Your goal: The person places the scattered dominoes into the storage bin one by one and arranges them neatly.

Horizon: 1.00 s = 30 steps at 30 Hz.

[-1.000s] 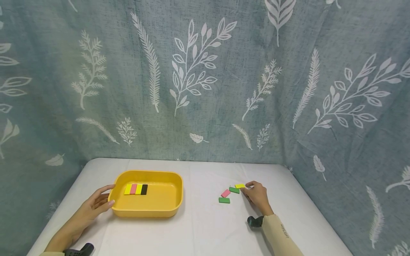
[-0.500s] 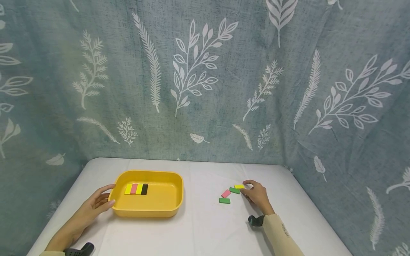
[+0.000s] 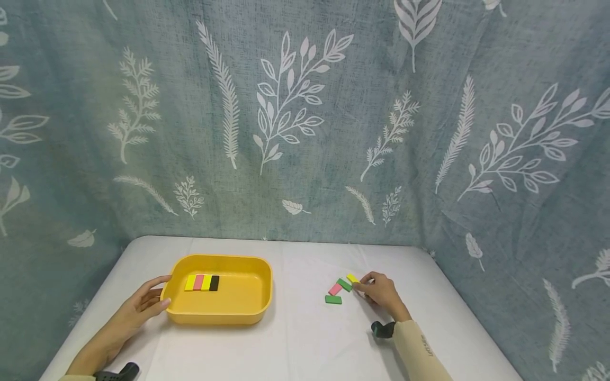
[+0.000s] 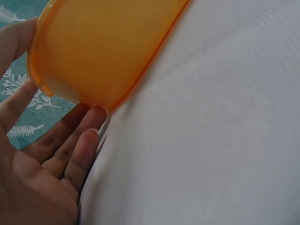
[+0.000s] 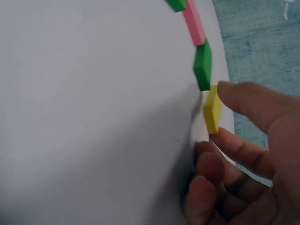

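Yellow block (image 5: 213,110): swung aslant since the earlier frame;
Left hand (image 3: 135,307): fingers loosely spread, touching end of tray (image 3: 216,319);
Right hand (image 3: 383,292): thumb and index finger pinch yellow block, just beside green block (image 3: 344,285), right of tray;
Block grip: probably light, stiff, slightly slick; pinch opposite edges

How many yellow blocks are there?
3. In the tray, one yellow block is leftmost and another yellow block sits between the pink block and black block. The right hand pinches the third yellow block. The hand could hide more.
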Each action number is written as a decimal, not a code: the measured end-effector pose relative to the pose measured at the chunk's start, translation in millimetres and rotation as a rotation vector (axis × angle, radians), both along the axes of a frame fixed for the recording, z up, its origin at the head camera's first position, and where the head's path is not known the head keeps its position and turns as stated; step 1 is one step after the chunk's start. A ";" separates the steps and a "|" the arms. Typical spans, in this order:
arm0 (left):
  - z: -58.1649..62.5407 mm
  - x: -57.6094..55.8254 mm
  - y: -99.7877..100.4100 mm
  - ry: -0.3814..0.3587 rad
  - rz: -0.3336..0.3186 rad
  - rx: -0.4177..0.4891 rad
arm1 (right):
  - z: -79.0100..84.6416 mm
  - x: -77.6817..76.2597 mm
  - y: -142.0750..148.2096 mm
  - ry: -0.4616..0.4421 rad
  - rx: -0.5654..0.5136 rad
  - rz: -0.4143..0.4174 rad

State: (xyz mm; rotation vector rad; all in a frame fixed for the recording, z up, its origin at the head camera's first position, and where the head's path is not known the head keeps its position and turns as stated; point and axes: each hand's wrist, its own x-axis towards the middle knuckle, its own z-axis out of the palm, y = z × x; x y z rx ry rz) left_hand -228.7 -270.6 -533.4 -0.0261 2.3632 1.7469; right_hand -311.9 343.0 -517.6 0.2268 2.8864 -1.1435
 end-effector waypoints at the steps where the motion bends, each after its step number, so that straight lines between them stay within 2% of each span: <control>1: 0.1 0.1 -0.1 0.002 -0.001 -0.001 | 0.7 0.3 0.9 -0.006 -0.009 0.017; 7: -0.2 1.7 0.8 0.006 0.002 0.000 | 1.9 -4.8 9.1 -0.037 -0.074 0.122; 15: -2.7 2.8 0.8 0.010 0.000 -0.003 | 11.8 -18.5 20.7 -0.136 -0.131 0.338; 20: -3.4 2.5 0.6 0.000 0.004 -0.006 | 16.2 -27.0 23.1 -0.178 -0.100 0.422; 24: -3.7 2.8 0.5 0.001 0.001 0.002 | 14.5 -31.5 24.1 -0.193 -0.061 0.401; 30: -3.4 3.8 0.2 0.026 -0.005 0.012 | 10.9 -33.5 24.0 -0.186 -0.061 0.334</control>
